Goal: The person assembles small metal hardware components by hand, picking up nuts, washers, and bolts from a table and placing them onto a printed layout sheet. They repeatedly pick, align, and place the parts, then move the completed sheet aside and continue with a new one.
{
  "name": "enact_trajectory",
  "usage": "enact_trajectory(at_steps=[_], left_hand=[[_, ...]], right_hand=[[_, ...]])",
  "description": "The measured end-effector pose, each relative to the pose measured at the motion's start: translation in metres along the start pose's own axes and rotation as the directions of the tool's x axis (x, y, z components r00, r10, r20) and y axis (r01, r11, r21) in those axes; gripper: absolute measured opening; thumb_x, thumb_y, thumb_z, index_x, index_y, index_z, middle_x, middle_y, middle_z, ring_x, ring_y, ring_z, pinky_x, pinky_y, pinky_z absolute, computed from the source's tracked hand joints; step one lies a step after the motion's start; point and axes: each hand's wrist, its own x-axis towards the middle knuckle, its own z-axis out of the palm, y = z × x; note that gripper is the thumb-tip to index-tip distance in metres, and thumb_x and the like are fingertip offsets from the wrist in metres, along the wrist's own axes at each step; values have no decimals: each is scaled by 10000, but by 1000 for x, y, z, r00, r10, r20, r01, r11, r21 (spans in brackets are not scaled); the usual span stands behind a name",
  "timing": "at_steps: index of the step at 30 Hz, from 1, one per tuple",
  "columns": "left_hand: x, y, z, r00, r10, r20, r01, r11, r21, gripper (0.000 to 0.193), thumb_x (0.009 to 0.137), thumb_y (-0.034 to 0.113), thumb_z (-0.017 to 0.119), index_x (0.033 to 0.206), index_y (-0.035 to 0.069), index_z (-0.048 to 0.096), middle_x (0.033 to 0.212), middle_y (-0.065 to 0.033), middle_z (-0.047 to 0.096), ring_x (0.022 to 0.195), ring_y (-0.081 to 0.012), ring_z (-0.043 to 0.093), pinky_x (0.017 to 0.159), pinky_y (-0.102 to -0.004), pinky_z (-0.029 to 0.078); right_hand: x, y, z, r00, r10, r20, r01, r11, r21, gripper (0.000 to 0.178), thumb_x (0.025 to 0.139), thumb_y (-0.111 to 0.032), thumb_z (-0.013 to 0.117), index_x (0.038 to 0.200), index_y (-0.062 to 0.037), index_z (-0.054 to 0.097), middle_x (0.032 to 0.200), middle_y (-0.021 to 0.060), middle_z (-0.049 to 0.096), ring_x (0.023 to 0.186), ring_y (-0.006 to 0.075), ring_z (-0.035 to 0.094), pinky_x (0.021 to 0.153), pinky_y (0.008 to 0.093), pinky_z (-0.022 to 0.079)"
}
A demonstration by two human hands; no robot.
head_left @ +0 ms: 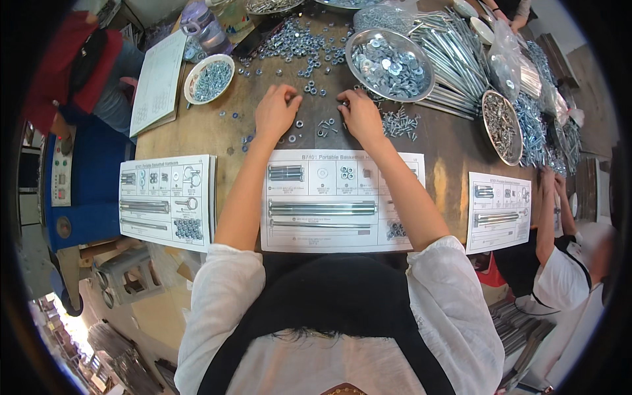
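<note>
My left hand (278, 113) rests low over the table with its fingers curled together. Loose nuts (309, 87) lie just beyond it, and a few washers (292, 138) lie beside its wrist. Opposite it, my right hand (361, 117) is closed too, its fingertips turned inward beside a small group of screws (326, 126). Whatever either hand pinches is hidden or too small to make out. A larger heap of screws (400, 125) sits to the right of my right hand. Under my forearms lies a printed parts sheet (322, 243) with pictures of hardware.
Beyond my right hand stands a metal bowl (351, 49) of washers, next to long bolts (447, 56). A bowl (228, 63) of small hardware is at left. More parts sheets (168, 242) (498, 243) flank mine. A co-worker's hands (552, 178) are at the right edge.
</note>
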Motion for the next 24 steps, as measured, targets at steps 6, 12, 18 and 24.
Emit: enact_trajectory(at_steps=[6,12,18,24], left_hand=[[-22,0,7,999,41,-11,-41,999,0,364,863,253,754,1201,167,651,1022,-70,618,924,-279,647,781,-403,525],[5,14,21,993,94,72,-100,991,84,362,876,275,730,1224,224,641,1008,-78,617,926,-293,657,785,-424,529],[5,9,23,996,62,67,-63,998,5,303,862,245,748,1142,167,667,922,-59,600,863,-277,640,752,-407,510],[4,7,29,991,131,3,-131,990,46,266,849,204,751,1102,153,686,932,-95,612,877,-303,650,753,-417,516]], right_hand=[[19,-20,9,994,109,12,-107,941,322,178,804,-103,769,942,-13,703,862,138,720,794,301,700,741,401,543],[19,-24,10,989,144,-19,-135,961,243,109,861,-169,720,945,-105,746,890,109,741,818,307,703,728,387,545],[7,-9,18,984,28,-175,-24,999,28,462,842,-199,754,1286,-171,625,996,52,733,945,292,681,850,395,525],[34,-16,25,1000,21,22,-24,991,132,244,801,-159,781,1023,-74,727,1001,124,675,914,316,676,788,415,542]])
